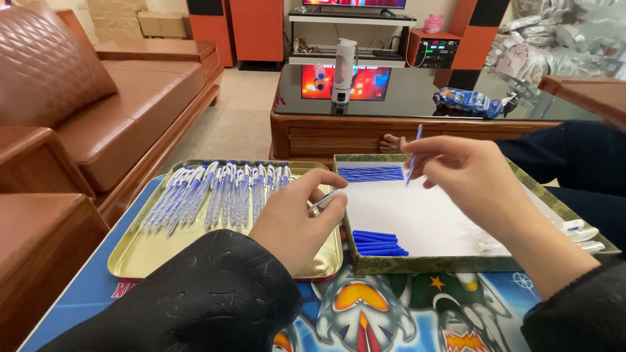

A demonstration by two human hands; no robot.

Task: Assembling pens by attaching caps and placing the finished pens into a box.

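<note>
Pinching a blue refill [413, 156], the right hand [463, 173] faces the left hand [297, 218] gripping a clear barrel [324, 202].

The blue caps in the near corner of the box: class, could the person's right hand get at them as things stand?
Probably yes. The blue caps lie uncovered in the open box, and the right hand hovers just above. Its grip already pinches a blue refill, which may hinder picking.
</note>
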